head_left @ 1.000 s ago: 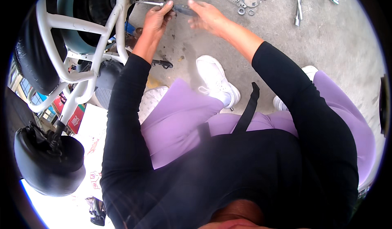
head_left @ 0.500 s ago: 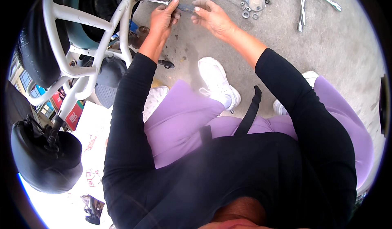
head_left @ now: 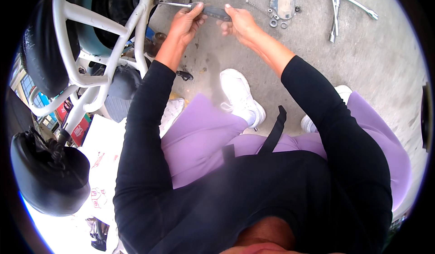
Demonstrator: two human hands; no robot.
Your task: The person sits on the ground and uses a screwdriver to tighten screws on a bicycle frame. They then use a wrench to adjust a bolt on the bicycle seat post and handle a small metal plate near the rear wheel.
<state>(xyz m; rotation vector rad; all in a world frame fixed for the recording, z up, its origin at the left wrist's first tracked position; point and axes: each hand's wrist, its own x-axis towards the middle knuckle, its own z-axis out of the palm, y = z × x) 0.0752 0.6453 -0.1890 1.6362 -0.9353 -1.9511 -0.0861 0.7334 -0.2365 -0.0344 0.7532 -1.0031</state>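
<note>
A screwdriver (head_left: 215, 13) with a dark handle and a thin metal shaft lies nearly level across my two hands. Its shaft points left, toward the metal fittings at the end of a white tubular frame (head_left: 93, 19); whether the tip touches them I cannot tell. My left hand (head_left: 185, 23) is closed around the front of the handle, thumb on top. At the handle's rear end, my right hand (head_left: 240, 24) grips with thumb and fingers, the other fingers curled below.
On the concrete to the right are a metal cover (head_left: 284, 4), a spring (head_left: 256, 6), small rings (head_left: 273, 23) and a cross-shaped wrench (head_left: 336, 4). A black rounded part (head_left: 50, 177) and white printed sheeting (head_left: 102, 163) stand at my left. My white shoe (head_left: 238, 91) is below my hands.
My right hand has shifted its hold to the rear end of the screwdriver handle, its thumb now more upright. The left hand keeps its grip, and the whole view has shifted slightly.
</note>
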